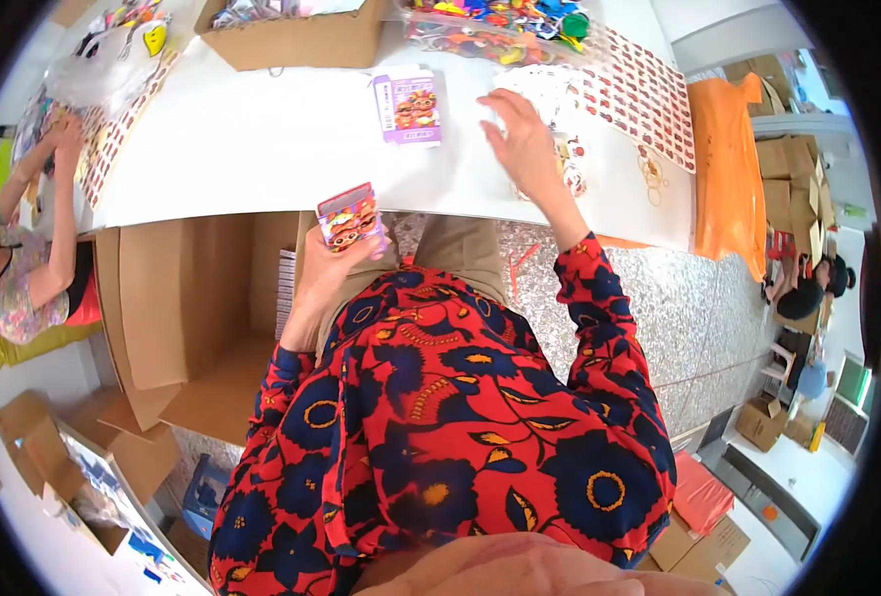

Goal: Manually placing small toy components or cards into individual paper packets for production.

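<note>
In my left hand [333,266] is a small printed carton [350,221] with red and purple cartoon pictures. It is held in front of the table's near edge, and its upper end looks unclosed. My fingers wrap round its lower part. My right hand [522,142] reaches over the table with fingers apart and nothing visible between them. Beside it lie a pile of white printed pieces [545,89] and some small loose items [572,169], partly behind the hand. A flat purple carton [416,107] with similar pictures lies on the white tabletop, left of my right hand.
At the back stand a cardboard box [296,40] and a clear bin [490,42] of colourful pieces. Printed sticker sheets [639,99] and an orange bag [721,169] are at the right. A large open carton [197,298] stands below the table's left. Another person [38,238] works at far left.
</note>
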